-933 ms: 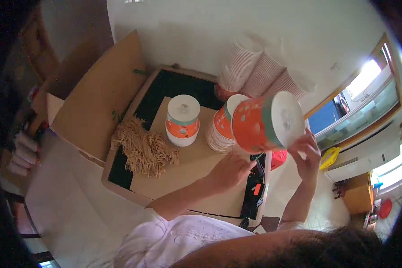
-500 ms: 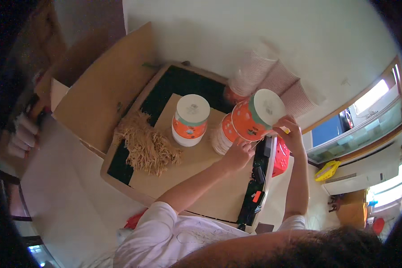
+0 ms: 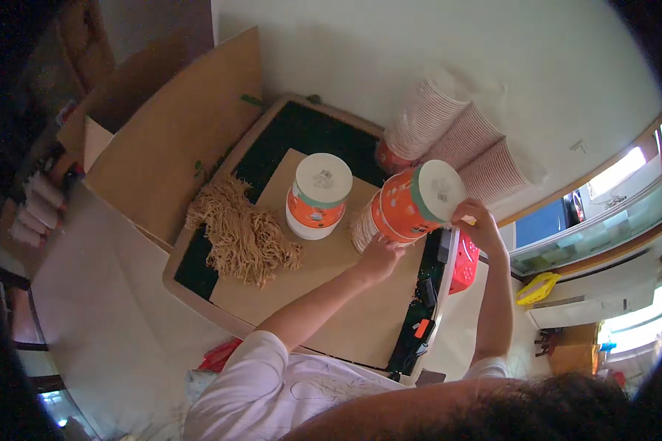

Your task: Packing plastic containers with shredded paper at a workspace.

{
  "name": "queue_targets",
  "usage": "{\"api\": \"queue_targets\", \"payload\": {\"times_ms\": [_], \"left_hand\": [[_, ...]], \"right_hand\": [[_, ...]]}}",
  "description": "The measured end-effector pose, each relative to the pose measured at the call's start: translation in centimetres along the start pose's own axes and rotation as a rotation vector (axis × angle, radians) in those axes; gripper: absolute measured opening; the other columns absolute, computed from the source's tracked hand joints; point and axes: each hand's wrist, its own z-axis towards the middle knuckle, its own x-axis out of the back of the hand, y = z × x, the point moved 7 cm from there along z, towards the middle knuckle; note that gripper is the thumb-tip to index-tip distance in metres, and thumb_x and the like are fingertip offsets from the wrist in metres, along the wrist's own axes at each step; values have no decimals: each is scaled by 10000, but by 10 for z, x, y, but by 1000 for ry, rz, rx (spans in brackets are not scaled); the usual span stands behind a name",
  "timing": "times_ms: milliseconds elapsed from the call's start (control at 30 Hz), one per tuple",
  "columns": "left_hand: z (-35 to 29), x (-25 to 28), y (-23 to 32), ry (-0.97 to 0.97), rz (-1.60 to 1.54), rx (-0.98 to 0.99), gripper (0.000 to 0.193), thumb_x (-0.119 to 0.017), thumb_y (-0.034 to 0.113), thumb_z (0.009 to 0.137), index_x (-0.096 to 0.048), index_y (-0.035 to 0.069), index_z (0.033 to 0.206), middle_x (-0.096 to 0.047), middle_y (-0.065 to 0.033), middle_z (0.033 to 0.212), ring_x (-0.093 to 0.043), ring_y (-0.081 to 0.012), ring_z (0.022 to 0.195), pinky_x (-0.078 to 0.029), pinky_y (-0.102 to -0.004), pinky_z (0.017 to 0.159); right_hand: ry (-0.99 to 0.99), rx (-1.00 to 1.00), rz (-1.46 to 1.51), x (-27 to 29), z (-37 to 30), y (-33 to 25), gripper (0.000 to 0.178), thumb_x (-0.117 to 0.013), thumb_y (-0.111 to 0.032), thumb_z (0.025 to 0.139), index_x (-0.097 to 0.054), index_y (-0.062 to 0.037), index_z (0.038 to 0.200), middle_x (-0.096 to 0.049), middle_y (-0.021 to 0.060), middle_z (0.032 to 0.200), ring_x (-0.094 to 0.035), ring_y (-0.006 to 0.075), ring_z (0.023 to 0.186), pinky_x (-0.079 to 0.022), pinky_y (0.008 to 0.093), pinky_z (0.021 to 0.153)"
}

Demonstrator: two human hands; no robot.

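Note:
An upturned orange paper tub [image 3: 406, 204] with a green band and white base leans over a stack of similar tubs, whose pale layered rims [image 3: 362, 229] show below it. With bent fingers, my left hand [image 3: 381, 260] grips the near lower edge of that tub. My right hand [image 3: 481, 225] pinches it by the edge near its base, on the right. Another upturned orange tub [image 3: 321, 212], untouched, stands to the left on the brown cardboard sheet [image 3: 324, 294]. A heap of shredded tan paper [image 3: 246, 235] lies left of it.
Tall stacks of nested white tubs [image 3: 467, 132] lean near the wall. An open cardboard box [image 3: 176, 140] stands at the left. Small black items and an orange-marked one [image 3: 422, 328] line the table's right edge. A red basket [image 3: 465, 263] sits just beyond.
The orange tub has slid toward me and farther over the stack, covering more of the tub below. My left hand has shifted left with it; my right hand stays at its edge.

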Motion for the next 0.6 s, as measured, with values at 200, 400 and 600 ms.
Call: {"api": "queue_targets", "payload": {"times_ms": [200, 400, 600], "left_hand": [[-9, -12, -20, -25, 9, 49, 210, -464, 104, 741, -591, 92, 909, -522, -71, 1061, -450, -233, 1021, -299, -406, 903], [-9, -12, -26, -27, -15, 72, 236, -451, 99, 752, -585, 91, 946, -552, -72, 1012, -481, -227, 974, -312, -403, 878], [-22, -24, -28, -173, 86, 90, 220, -449, 112, 759, -566, 84, 944, -581, -90, 890, -518, -237, 888, -331, -401, 848]], "right_hand": [[-167, -50, -47, -17, 14, 8, 146, -671, -87, 624, -577, -61, 733, -539, 82, 838, -505, 251, 833, -415, 333, 745], [-166, 75, -72, -25, 15, 21, 138, -662, -115, 634, -560, -51, 703, -542, 91, 849, -508, 264, 773, -416, 355, 705], [-214, 138, -29, -33, 18, 12, 104, -655, -63, 621, -570, -50, 678, -542, 75, 785, -508, 241, 776, -414, 330, 701]]}}
